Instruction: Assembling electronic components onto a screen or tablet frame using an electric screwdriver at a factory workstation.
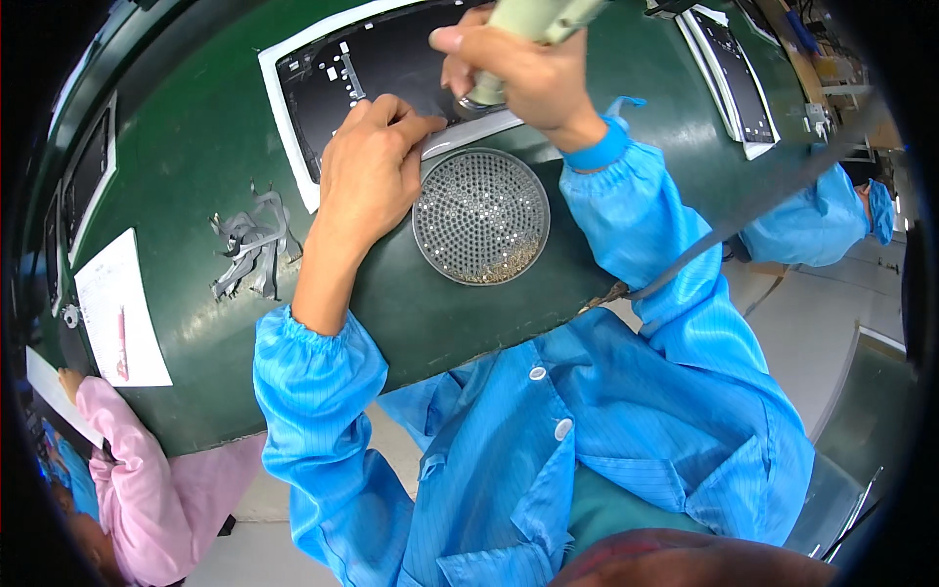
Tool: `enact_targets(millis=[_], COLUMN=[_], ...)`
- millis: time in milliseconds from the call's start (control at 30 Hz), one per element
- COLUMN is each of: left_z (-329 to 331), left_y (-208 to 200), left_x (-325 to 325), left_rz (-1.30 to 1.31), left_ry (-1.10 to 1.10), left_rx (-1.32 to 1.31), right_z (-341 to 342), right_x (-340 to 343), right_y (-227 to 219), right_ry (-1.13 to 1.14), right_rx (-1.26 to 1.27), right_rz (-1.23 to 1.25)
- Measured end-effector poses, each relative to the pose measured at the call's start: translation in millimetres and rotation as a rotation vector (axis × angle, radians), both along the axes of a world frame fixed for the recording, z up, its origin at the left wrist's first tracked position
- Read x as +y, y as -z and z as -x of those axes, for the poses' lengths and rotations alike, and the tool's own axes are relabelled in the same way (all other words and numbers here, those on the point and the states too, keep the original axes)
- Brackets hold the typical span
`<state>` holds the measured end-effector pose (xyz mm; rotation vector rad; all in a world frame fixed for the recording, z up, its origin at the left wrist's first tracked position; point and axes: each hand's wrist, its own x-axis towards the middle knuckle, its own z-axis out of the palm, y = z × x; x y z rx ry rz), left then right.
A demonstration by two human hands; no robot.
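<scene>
A thick pale green electric screwdriver (518, 39) is gripped in my right hand (538, 78), above the near right part of a flat black panel (411, 54); its tip is hidden. The panel has a white border and small white parts along its left side. My left hand (377, 166) rests at the panel's near edge, fingers bent and closed; whatever they pinch is too small or hidden to name. Between my forearms sits a round grey dish (480, 210) with rows of holes. Small silvery screws fill many holes, and brassy ones lie heaped at its near side.
Crumpled grey strips (256, 245) lie left of my left forearm. Beyond them is a paper sheet (112, 313) with a red pen (122, 342). More panels (729, 83) lie far right. A dark cable (763, 201) crosses my right sleeve. A co-worker's pink sleeve (137, 450) is at left.
</scene>
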<state>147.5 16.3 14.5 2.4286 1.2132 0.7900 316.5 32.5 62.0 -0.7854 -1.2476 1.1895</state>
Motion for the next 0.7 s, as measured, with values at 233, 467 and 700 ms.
enact_targets(millis=[233,467,700], left_z=[-0.2,-0.6,-0.2], left_y=[2.1,2.6,2.5], left_x=[0.7,-0.2,-0.4], left_rz=[-0.051,-0.041,-0.056], left_ry=[-0.002,-0.015,-0.018], left_rx=[-0.013,-0.008,-0.006], right_z=[-23.0,-9.8,-9.3], right_x=[-24.3,-21.2,-20.9], right_y=[-4.8,7.3,9.3], right_ry=[-0.17,-0.11,-0.124], right_rx=[-0.074,-0.168,-0.166], right_rz=[-0.151,-0.19,-0.136])
